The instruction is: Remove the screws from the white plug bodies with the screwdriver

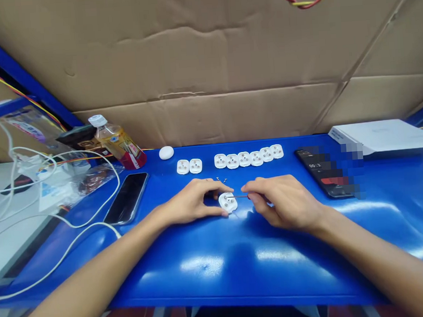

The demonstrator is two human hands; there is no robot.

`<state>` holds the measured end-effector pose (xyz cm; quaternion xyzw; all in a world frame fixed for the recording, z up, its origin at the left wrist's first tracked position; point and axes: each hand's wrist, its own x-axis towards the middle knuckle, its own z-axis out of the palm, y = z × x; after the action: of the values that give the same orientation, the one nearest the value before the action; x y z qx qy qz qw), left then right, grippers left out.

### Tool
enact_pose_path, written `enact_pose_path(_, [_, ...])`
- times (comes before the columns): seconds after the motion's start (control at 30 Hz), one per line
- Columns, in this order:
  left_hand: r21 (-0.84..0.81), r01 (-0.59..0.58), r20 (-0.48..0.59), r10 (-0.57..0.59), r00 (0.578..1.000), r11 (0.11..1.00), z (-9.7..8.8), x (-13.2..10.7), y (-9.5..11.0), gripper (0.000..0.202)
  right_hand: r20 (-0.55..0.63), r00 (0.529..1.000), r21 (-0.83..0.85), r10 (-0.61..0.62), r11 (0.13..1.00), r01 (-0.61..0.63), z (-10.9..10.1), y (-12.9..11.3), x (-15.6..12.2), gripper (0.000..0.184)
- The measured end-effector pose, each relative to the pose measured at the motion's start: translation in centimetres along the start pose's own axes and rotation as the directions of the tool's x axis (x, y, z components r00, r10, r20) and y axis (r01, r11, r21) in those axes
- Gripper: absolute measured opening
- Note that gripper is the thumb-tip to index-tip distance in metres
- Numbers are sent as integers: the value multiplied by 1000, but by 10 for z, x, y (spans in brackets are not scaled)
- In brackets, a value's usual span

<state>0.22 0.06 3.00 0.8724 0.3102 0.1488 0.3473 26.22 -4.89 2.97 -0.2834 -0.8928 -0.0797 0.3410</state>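
Observation:
My left hand grips a small white plastic housing between thumb and fingers on the blue table. Metal parts show in the housing's face. In my right hand is a thin screwdriver, its handle mostly hidden by the fingers. The shaft points left and its tip reaches the housing; whether it sits in a screw I cannot tell. Just behind the housing lie a few small screws. Farther back, several similar white housings stand in a row, with two more housings to their left.
A round white case and a drink bottle stand at the back left. One phone lies left, another phone right, near a white box. White cables trail over the left side. Cardboard walls the back.

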Motion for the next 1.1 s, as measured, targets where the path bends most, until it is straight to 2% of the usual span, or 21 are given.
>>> enact_pose_path(0.17, [-2, -8, -16, 8, 1000, 1000, 0, 0, 0, 48, 25, 1000, 10, 17, 1000, -17, -2, 0, 2, 19])
enact_pose_path(0.33, [-20, 17, -65, -19, 998, 1000, 5, 0, 2, 46, -27, 1000, -80, 11, 997, -13, -4, -9, 6, 13])
enact_pose_path(0.5, [19, 26, -120, -23, 992, 999, 13, 1, 3, 45, -14, 995, -262, 97, 960, -98, -10, -21, 11, 36])
enact_pose_path(0.63, [48, 10, -134, -4, 991, 999, 14, 1, 1, 46, 138, 990, -174, -19, 984, 43, -17, -27, 17, 25])
enact_pose_path(0.73, [59, -20, -97, 26, 995, 998, 10, 0, 1, 44, 210, 974, -102, -86, 989, 110, -21, -27, 20, 21])
enact_pose_path(0.87, [54, -74, -44, 76, 996, 996, 7, -2, -1, 48, 198, 977, -86, -75, 992, 94, -20, -22, 17, 21])
enact_pose_path(1.1, [76, -121, -34, 124, 992, 990, 8, -2, -4, 48, 131, 989, -152, -74, 984, 94, -17, -18, 15, 19])
